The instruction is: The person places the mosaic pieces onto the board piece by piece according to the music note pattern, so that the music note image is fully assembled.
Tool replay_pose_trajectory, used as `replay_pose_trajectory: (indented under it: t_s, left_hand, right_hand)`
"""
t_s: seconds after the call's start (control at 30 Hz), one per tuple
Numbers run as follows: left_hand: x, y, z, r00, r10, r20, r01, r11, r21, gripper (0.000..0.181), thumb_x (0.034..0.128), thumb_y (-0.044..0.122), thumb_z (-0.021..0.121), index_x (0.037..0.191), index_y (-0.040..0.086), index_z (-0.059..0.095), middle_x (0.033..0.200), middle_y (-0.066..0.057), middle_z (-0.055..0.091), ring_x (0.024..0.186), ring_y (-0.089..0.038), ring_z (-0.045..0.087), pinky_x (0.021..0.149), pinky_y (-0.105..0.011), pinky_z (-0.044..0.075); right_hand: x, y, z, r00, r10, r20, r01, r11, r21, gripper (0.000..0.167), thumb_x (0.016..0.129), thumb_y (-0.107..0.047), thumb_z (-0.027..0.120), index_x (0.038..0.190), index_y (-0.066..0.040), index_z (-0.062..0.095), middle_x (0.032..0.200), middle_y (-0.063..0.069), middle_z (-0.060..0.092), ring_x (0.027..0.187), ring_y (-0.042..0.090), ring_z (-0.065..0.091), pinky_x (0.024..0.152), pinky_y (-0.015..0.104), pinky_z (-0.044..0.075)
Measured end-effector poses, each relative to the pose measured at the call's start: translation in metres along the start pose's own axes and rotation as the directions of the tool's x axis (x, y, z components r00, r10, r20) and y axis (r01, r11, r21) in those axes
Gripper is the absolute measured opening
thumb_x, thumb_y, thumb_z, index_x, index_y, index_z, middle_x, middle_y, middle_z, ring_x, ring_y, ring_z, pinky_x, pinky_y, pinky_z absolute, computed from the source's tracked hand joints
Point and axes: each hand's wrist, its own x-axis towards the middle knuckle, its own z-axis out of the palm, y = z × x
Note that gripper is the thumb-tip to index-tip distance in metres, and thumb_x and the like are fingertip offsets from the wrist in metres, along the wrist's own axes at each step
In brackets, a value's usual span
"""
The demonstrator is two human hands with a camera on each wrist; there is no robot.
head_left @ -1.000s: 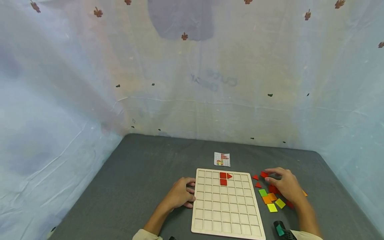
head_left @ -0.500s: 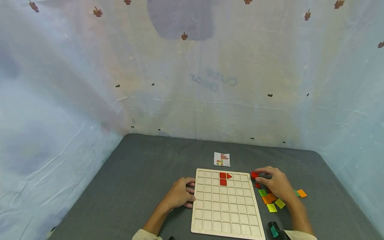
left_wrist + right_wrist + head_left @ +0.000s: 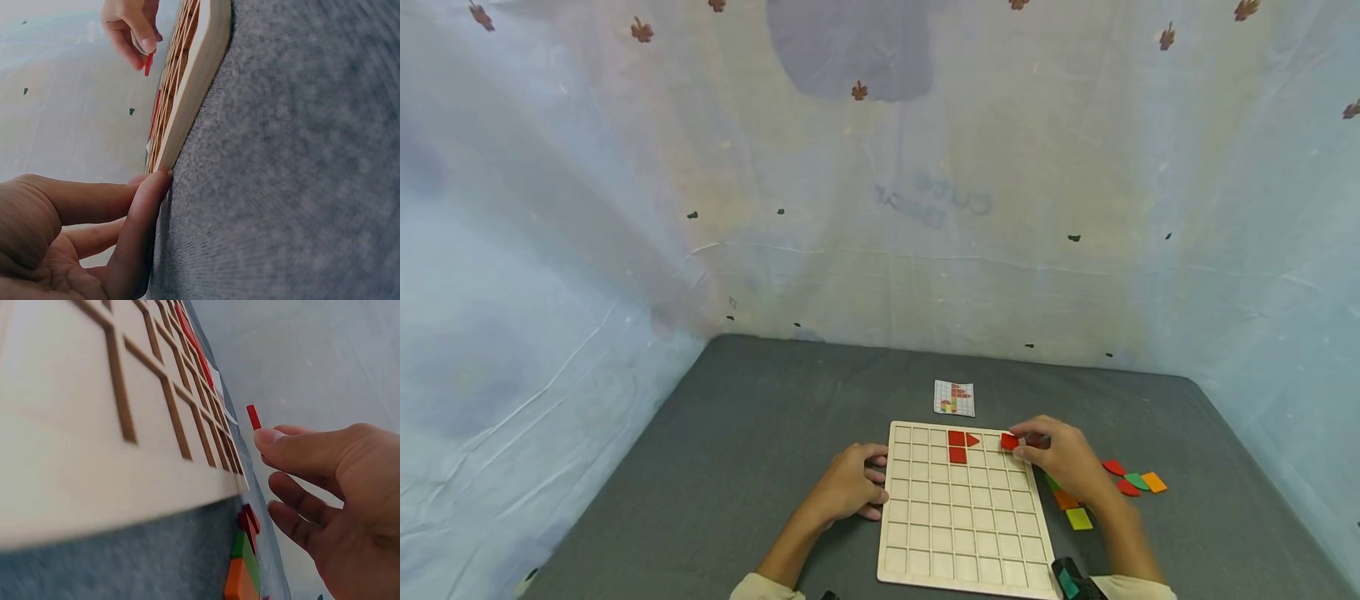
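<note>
A pale wooden grid board (image 3: 962,525) lies on the grey tabletop, with several red pieces (image 3: 957,447) set in cells near its far edge. My left hand (image 3: 847,485) holds the board's left edge; in the left wrist view its thumb and a finger (image 3: 94,200) meet at the rim. Over the board's far right corner, my right hand (image 3: 1063,454) pinches a red square tile (image 3: 1009,442) between thumb and forefinger. The right wrist view shows this tile (image 3: 253,417) edge-on, raised above the board.
Right of the board lie loose tiles, including a yellow square (image 3: 1079,519), an orange square (image 3: 1154,482) and a red curved piece (image 3: 1127,487). My right hand covers some. A printed pattern card (image 3: 954,398) lies beyond the board. A cloth backdrop (image 3: 887,292) rises behind.
My right hand has carried the red square tile leftward from the loose pieces to over the board's far right corner. My left hand has stayed at the board's left edge.
</note>
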Motion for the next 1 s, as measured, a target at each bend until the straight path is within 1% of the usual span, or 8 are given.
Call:
replay_pose_trajectory:
  t_s: [0.07,0.17,0.23,0.3,0.5,0.67,0.87,1.0]
  left_hand:
    - [0.000,0.000,0.000,1.000,-0.002,-0.001,0.002,1.000,-0.005,0.067,0.0806,-0.015,0.075,0.145,-0.010,0.055,0.127,-0.020,0.059,0.103,-0.027,0.067,0.058,-0.038,0.067]
    - [-0.001,0.000,0.000,1.000,-0.003,0.000,0.003,1.000,-0.013,0.068,0.0805,-0.015,0.075,0.145,-0.010,0.055,0.128,-0.020,0.059,0.103,-0.028,0.067,0.058,-0.039,0.067]
    - [-0.001,0.000,0.000,1.000,-0.006,-0.001,0.006,1.000,-0.017,0.068,0.0804,-0.015,0.075,0.145,-0.010,0.055,0.128,-0.019,0.059,0.103,-0.028,0.067,0.058,-0.039,0.067]
    - [-0.001,0.000,0.000,1.000,-0.008,-0.003,0.008,1.000,-0.009,0.068,0.0804,-0.015,0.075,0.145,-0.010,0.056,0.127,-0.019,0.060,0.103,-0.027,0.067,0.058,-0.039,0.067]
    - [-0.001,0.000,0.001,1.000,-0.009,-0.008,0.009,1.000,0.014,0.066,0.0809,-0.014,0.075,0.144,-0.009,0.056,0.127,-0.019,0.059,0.104,-0.027,0.067,0.059,-0.037,0.067]
    - [-0.001,0.000,0.000,1.000,-0.003,-0.010,0.003,1.000,0.015,0.066,0.0807,-0.015,0.075,0.144,-0.009,0.056,0.127,-0.019,0.059,0.104,-0.027,0.067,0.058,-0.037,0.067]
    - [-0.001,0.001,0.001,1.000,-0.002,-0.013,0.002,1.000,0.014,0.066,0.0807,-0.015,0.075,0.144,-0.009,0.056,0.127,-0.019,0.059,0.104,-0.027,0.067,0.058,-0.037,0.066]
    - [-0.002,0.002,0.001,1.000,0.000,-0.012,0.000,1.000,0.007,0.066,0.0810,-0.015,0.075,0.144,-0.009,0.056,0.128,-0.019,0.059,0.104,-0.027,0.067,0.058,-0.036,0.066]
  right_hand:
    - [0.001,-0.002,0.002,1.000,-0.030,0.006,0.030,1.000,0.003,0.025,0.094,-0.015,0.081,0.119,-0.014,0.078,0.115,0.003,0.072,0.102,0.022,0.065,0.078,0.033,0.059]
    - [0.003,-0.004,0.005,0.998,-0.050,0.024,0.050,0.999,0.016,0.025,0.094,-0.014,0.081,0.119,-0.014,0.079,0.114,0.000,0.072,0.101,0.021,0.064,0.079,0.033,0.058]
    - [0.003,-0.006,0.007,0.998,-0.056,0.032,0.055,0.998,0.027,0.025,0.094,-0.015,0.081,0.118,-0.015,0.079,0.114,0.000,0.072,0.102,0.021,0.064,0.080,0.035,0.058]
    - [0.004,-0.009,0.009,0.998,-0.045,0.044,0.043,0.998,0.037,0.024,0.093,-0.015,0.082,0.118,-0.015,0.079,0.115,0.000,0.072,0.102,0.020,0.064,0.080,0.035,0.058]
    - [0.005,-0.016,0.015,0.996,-0.064,0.063,0.062,0.997,0.046,0.024,0.093,-0.016,0.083,0.117,-0.015,0.080,0.112,-0.001,0.072,0.100,0.018,0.064,0.079,0.032,0.058]
    - [0.005,-0.020,0.019,0.994,-0.068,0.081,0.063,0.996,0.067,0.024,0.092,-0.015,0.083,0.116,-0.016,0.080,0.110,-0.002,0.072,0.099,0.017,0.064,0.080,0.030,0.058]
    - [0.006,-0.022,0.024,0.991,-0.099,0.094,0.093,0.994,0.062,0.023,0.092,-0.013,0.082,0.115,-0.015,0.080,0.109,-0.003,0.071,0.097,0.015,0.064,0.080,0.029,0.058]
    - [0.006,-0.022,0.026,0.986,-0.128,0.105,0.122,0.991,0.058,0.023,0.093,-0.015,0.082,0.115,-0.015,0.080,0.110,-0.002,0.072,0.096,0.013,0.064,0.080,0.028,0.059]
